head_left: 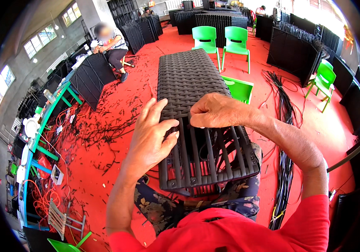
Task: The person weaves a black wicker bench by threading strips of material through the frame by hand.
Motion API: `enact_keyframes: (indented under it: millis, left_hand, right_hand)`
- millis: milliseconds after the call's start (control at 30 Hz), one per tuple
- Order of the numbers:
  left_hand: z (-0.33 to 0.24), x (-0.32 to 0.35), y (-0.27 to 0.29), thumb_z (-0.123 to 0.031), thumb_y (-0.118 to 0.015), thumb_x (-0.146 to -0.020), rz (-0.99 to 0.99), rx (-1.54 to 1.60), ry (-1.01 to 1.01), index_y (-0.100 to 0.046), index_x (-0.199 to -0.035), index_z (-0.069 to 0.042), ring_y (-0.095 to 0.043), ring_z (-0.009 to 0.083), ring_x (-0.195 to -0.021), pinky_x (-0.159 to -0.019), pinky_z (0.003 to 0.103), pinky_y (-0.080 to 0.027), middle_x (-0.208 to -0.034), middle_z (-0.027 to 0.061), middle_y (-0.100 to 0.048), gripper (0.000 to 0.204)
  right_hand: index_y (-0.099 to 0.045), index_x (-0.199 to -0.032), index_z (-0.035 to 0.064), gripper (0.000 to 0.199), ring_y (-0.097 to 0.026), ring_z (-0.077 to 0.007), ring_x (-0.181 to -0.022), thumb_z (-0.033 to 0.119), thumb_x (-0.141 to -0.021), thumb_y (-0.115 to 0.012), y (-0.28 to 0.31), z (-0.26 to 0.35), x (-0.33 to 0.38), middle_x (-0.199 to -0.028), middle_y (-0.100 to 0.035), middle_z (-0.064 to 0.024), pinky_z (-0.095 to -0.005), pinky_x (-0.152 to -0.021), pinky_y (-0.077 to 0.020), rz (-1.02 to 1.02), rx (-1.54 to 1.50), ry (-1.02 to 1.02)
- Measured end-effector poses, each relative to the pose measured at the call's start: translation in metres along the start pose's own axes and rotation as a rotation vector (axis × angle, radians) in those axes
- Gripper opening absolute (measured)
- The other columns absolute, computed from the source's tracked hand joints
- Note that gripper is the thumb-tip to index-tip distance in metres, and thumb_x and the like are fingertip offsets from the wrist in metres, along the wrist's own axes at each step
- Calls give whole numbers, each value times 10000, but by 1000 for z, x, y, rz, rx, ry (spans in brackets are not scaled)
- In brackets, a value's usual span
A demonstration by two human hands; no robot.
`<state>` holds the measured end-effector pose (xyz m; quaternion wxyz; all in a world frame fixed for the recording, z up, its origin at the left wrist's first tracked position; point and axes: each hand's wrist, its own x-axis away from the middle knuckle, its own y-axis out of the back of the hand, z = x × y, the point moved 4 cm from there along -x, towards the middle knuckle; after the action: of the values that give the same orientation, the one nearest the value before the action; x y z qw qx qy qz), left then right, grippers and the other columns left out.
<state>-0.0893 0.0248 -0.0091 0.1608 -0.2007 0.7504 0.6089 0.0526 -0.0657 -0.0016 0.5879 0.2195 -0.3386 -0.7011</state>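
Note:
A long black woven rattan piece (188, 80) lies lengthwise before me, its near end over my lap. Its far part is tightly woven. Toward me, bare black lengthwise strips (207, 153) run over an open frame with gaps between them. My left hand (150, 136) is at the left edge of the weave, fingers apart, with nothing visible in it. Over the border between the weave and the bare strips, my right hand (220, 111) is closed with its fingers curled in. Whatever it pinches is hidden by the fingers.
A green chair seat (238, 89) stands just right of the piece, with two green chairs (205, 40) beyond. A bundle of black strips (287, 147) lies on the red floor at right. Scraps litter the left. A seated person (112, 44) works at far left.

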Motion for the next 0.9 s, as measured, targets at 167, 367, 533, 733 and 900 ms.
enact_keyframes:
  millis: [167,367,533,733,900]
  left_hand:
    - [1,-10,-18,-97,-582,-755,112,-114,-47,-625,-904,-10,-224,345,-1269,-1028,421,-212,-1323,170,-351,178]
    - [37,-4,-25,-185,-640,-750,98,478,55,-637,-897,-44,-235,336,-1269,-1019,426,-231,-1315,149,-373,203]
    - [41,-1,-26,-200,-638,-775,33,807,210,-642,-905,-36,-297,276,-1240,-1006,397,-250,-1292,117,-404,209]
    - [57,17,-24,-122,-590,-785,-324,1241,394,-634,-873,3,-531,172,-1014,-896,307,-391,-1139,123,-548,160]
    - [68,39,-9,-106,-504,-833,-511,1393,428,-601,-929,-1,-551,170,-968,-868,305,-416,-1036,126,-594,172]
  right_hand:
    - [-566,-643,32,236,-428,-84,-488,234,-756,-519,-4,9,0,-500,-452,-4,-288,-472,-362,-76,122,102]
    - [-608,-685,15,287,-505,-130,-552,287,-757,-550,-4,2,4,-563,-552,-61,-300,-558,-422,-63,-9,79]
    - [-615,-707,12,300,-514,-141,-545,302,-777,-587,-6,1,3,-576,-560,-68,-309,-553,-429,-117,30,147]
    - [-610,-882,17,264,-475,-92,-521,273,-837,-565,1,8,-2,-593,-523,-29,-269,-501,-411,-315,91,383]
    - [-597,-1068,69,308,-430,-39,-503,302,-888,-507,-12,25,-16,-636,-501,30,-187,-451,-379,-13,-222,197]
